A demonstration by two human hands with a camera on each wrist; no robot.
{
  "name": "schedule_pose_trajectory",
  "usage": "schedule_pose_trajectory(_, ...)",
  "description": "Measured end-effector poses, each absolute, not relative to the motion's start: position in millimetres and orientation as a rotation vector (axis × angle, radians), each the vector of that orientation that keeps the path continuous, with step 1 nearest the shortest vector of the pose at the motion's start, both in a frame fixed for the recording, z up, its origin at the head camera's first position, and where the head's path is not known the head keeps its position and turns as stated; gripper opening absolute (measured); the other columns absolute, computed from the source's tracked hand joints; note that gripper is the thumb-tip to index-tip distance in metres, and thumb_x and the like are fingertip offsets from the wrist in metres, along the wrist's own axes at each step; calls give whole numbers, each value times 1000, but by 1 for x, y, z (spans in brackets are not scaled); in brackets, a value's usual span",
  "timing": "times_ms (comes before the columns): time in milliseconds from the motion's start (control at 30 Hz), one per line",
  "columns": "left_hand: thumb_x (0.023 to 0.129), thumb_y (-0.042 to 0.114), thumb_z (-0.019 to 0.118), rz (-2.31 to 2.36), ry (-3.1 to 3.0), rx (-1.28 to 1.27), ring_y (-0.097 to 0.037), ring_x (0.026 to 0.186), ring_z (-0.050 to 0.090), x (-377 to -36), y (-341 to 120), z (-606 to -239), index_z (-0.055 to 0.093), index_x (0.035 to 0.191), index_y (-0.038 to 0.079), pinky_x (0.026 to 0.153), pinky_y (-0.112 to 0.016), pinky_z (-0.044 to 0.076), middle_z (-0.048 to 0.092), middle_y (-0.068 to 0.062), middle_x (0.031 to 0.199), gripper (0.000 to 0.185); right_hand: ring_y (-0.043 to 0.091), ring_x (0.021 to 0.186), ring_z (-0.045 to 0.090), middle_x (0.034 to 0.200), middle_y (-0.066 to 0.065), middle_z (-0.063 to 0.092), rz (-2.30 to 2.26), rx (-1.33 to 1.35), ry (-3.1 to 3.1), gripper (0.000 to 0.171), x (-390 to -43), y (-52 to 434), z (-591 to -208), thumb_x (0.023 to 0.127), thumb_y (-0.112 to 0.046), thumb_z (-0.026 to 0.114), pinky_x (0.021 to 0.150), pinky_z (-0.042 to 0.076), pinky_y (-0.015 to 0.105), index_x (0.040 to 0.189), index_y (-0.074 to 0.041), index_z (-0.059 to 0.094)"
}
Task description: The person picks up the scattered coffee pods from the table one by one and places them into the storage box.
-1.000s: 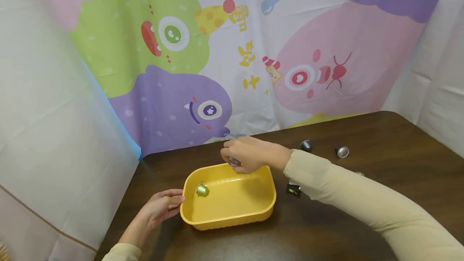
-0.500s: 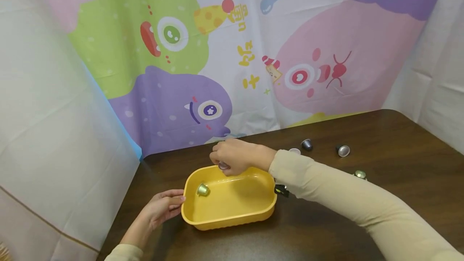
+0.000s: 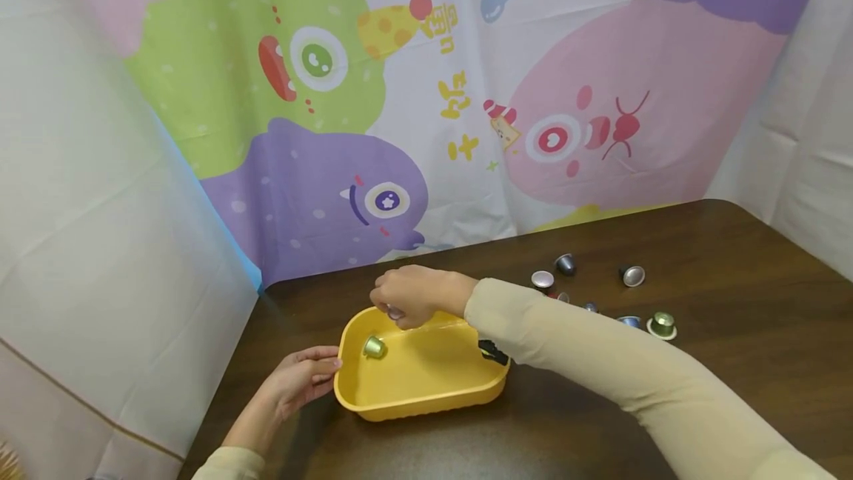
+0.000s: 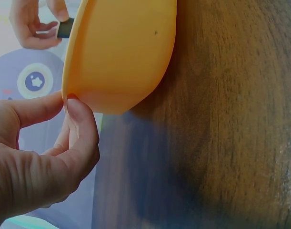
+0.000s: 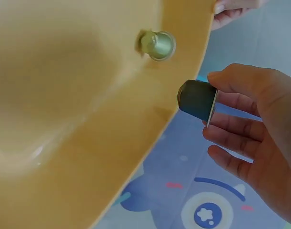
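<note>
A yellow plastic basin rests on the dark wooden table, with a light green coffee capsule lying inside at its left end. My left hand pinches the basin's left rim between thumb and fingers, as the left wrist view shows close up. Over the far rim, my right hand holds a dark coffee capsule by its lid edge between thumb and fingers. In the right wrist view that capsule's narrow end points toward the basin, close to the rim and near the green capsule.
Several more capsules lie right of the basin, among them a pink-lidded one, a dark blue one, a silver-lidded one and a green one. My right sleeve partly covers that group. A printed cloth hangs behind the table.
My right hand has moved left along the far rim with the dark capsule, uncovering more capsules on the right. My left hand stays on the rim.
</note>
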State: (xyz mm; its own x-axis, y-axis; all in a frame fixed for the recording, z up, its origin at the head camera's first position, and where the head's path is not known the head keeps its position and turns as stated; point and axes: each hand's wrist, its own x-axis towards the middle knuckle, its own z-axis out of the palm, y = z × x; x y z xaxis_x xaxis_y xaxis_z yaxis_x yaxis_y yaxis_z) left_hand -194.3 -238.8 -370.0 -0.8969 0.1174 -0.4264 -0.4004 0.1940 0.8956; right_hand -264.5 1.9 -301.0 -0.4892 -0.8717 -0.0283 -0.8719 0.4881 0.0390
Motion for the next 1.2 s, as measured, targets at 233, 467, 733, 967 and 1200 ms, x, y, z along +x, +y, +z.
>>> schedule_pose_trajectory(233,92,8,60,1747,2068,-258,-9,85,66,-193,-238,-372,46,131,-10,80,-27,57,68,0,94,45,9,81,51,97,-1,61,99,-1488,2655,18,-270,-10,-318,84,-19,66,72,44,20,102,-15,65)
schedule_pose_trajectory(467,93,9,60,1746,2072,-282,-10,86,65,-193,-238,-372,45,132,-9,80,-28,57,68,-2,96,46,10,81,51,95,-2,61,69,-1480,2646,16,-273,-20,-330,83,-16,65,71,45,20,99,-15,65)
schedule_pose_trajectory(733,92,8,60,1758,2059,-273,-10,86,65,-193,-239,-372,44,132,-9,80,-28,56,69,0,94,46,8,77,50,91,-4,60,91,-1464,2627,11,-271,-30,-338,84,-14,64,67,44,19,95,-15,66)
schedule_pose_trajectory(967,92,9,60,1765,2045,-263,-10,87,65,-193,-239,-371,44,132,-9,80,-28,56,69,0,95,47,7,72,47,82,-7,55,188,-1450,2617,8,-269,-38,-341,84,-13,63,63,42,18,92,-14,63)
schedule_pose_trajectory(1200,92,8,59,1772,2038,-252,-9,85,65,-195,-240,-370,41,134,-10,78,-26,56,69,2,92,49,7,68,43,73,-8,47,254,-1409,2646,13,-268,-44,-346,84,-13,64,59,38,19,78,-17,53)
